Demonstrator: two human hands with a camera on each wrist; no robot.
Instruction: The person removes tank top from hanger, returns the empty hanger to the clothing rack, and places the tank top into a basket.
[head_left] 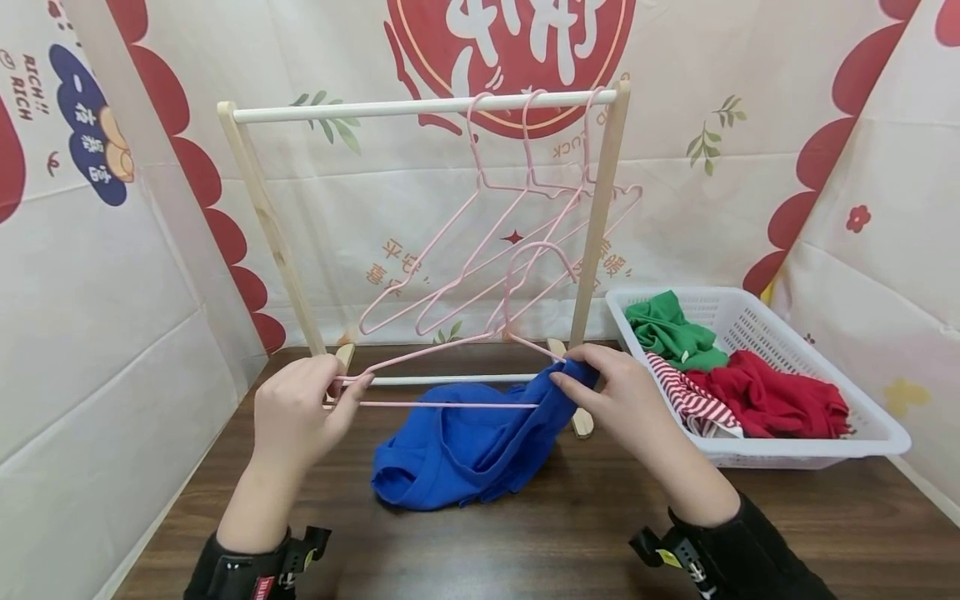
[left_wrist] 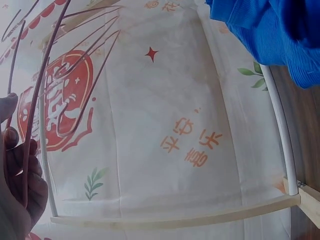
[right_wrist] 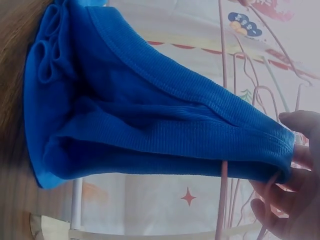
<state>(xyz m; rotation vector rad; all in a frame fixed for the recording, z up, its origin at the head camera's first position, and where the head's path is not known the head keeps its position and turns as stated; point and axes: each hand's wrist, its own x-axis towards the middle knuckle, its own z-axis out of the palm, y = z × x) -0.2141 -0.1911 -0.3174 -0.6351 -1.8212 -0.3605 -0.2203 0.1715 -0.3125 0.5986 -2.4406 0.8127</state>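
Observation:
My left hand (head_left: 303,408) grips the left end of a pink clothes hanger (head_left: 431,352), its hook pointing up. The right hand (head_left: 626,400) pinches the ribbed edge of a blue garment (head_left: 465,450) around the hanger's right end. In the right wrist view, the hanger's bar passes into the ribbed opening of the blue garment (right_wrist: 165,135), whose edge the right hand (right_wrist: 302,172) holds. Its lower part lies bunched on the table. The left wrist view has the left hand (left_wrist: 32,185) curled round the hanger (left_wrist: 34,110).
A wooden rack with a white top rail (head_left: 352,109) stands behind the hands. Several pink hangers (head_left: 450,287) hang at its right side. On the right, a white basket (head_left: 817,367) holds a green cloth (head_left: 671,333), a red cloth (head_left: 772,396) and a striped cloth (head_left: 690,396).

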